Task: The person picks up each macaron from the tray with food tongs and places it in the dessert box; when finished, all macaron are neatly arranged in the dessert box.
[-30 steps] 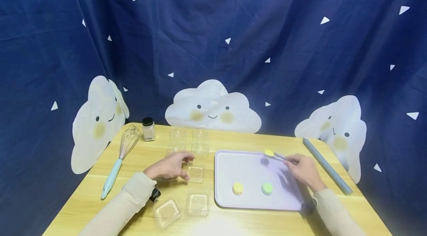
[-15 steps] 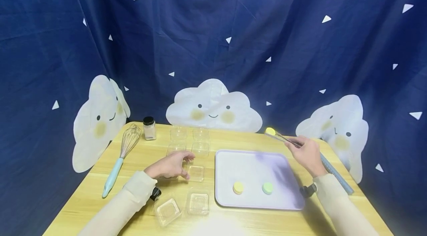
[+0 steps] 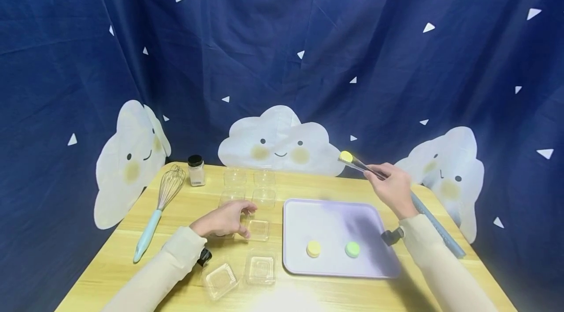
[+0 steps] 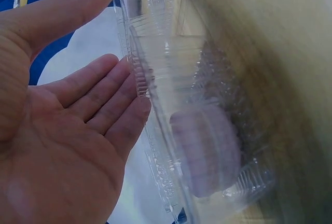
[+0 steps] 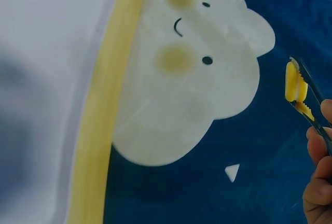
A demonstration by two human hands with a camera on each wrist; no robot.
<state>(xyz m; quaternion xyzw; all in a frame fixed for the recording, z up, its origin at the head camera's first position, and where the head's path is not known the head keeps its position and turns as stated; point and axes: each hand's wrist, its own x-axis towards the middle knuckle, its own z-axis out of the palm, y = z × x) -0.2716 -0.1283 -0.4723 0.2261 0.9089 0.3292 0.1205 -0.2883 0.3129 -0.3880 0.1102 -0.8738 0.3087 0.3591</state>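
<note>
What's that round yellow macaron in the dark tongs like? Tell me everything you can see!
The round, bright yellow macaron has two shells with a paler band between. It looks whole; real or toy, I can't tell. It's up in the air, off the pale lilac rectangular tray, pinched between the toothed tips of slim dark tongs that the person's right hand holds. Only those tips seem to touch it.
</note>
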